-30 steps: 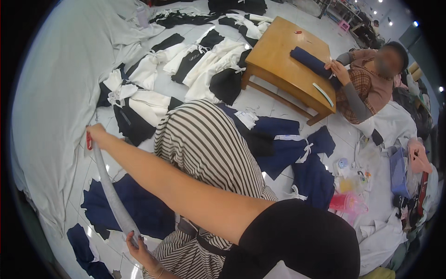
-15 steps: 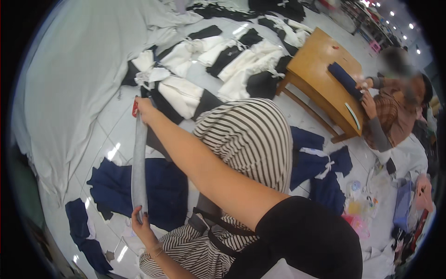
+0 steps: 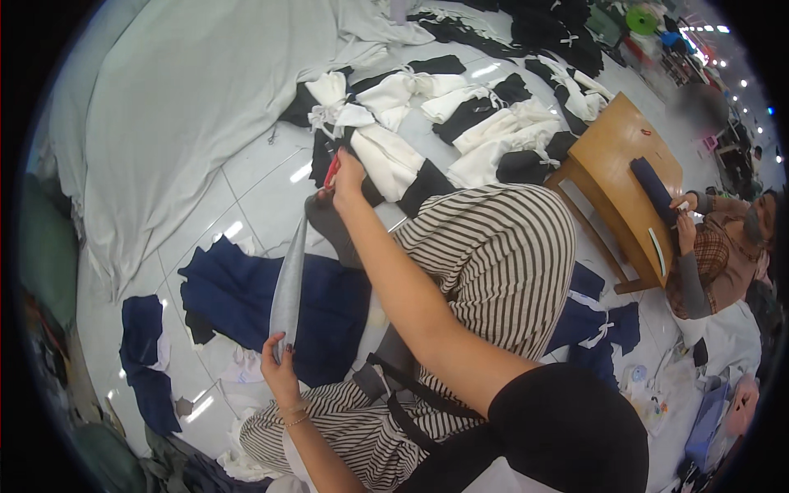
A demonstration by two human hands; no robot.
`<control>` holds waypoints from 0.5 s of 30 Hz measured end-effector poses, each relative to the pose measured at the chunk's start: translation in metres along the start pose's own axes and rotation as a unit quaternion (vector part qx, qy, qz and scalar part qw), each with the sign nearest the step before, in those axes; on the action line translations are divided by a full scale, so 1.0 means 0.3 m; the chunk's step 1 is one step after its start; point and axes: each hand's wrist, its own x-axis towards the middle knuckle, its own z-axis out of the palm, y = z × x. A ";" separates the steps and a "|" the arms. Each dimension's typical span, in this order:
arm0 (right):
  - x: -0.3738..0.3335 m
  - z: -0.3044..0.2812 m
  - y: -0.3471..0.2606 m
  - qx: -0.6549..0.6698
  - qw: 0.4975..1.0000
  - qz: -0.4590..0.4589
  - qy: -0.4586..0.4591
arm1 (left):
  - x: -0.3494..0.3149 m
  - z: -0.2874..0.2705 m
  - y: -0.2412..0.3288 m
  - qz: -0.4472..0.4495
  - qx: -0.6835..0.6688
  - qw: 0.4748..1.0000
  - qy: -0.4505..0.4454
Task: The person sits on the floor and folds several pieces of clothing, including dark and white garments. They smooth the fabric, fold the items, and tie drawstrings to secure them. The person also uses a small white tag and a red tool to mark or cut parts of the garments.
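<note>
My right hand [image 3: 348, 177] is closed around small red-handled snips [image 3: 331, 171], dark tip pointing away from me. A pale grey fabric strip [image 3: 288, 283] stretches lengthwise between my hands, its far end tapering to a point by my right fingertips. Whether those fingers still pinch it, I cannot tell. Lower down, my left hand [image 3: 280, 371], with a bracelet at the wrist, pinches the near end between thumb and fingers. Beneath the strip, navy fabric [image 3: 329, 308] lies spread on the tiled floor. My legs, in striped trousers [image 3: 501, 255], are bent beside it.
Tied bundles of white and black cloth [image 3: 493, 135] cover the floor ahead. A large pale sheet [image 3: 189, 99] drapes at the left. On the right stands a low wooden table [image 3: 616, 164], where another person [image 3: 715, 255] handles a navy roll [image 3: 653, 187]. More navy pieces [image 3: 144, 353] lie lower left.
My view has swung, so the surroundings sit further right. The strip has turned from a broad, even band to one tapering at its far end. Both hands stay at its two ends.
</note>
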 end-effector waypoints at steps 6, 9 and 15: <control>0.015 -0.138 0.043 0.073 0.996 0.040 0.022 | -0.007 0.031 0.015 -0.042 0.020 0.999 -0.019; -0.059 -0.020 0.047 0.086 0.993 0.063 -0.055 | -0.013 -0.015 0.020 -0.065 0.023 0.997 0.028; -0.045 -0.029 0.043 0.027 0.993 0.101 -0.059 | 0.005 -0.032 0.056 -0.054 0.011 0.998 -0.016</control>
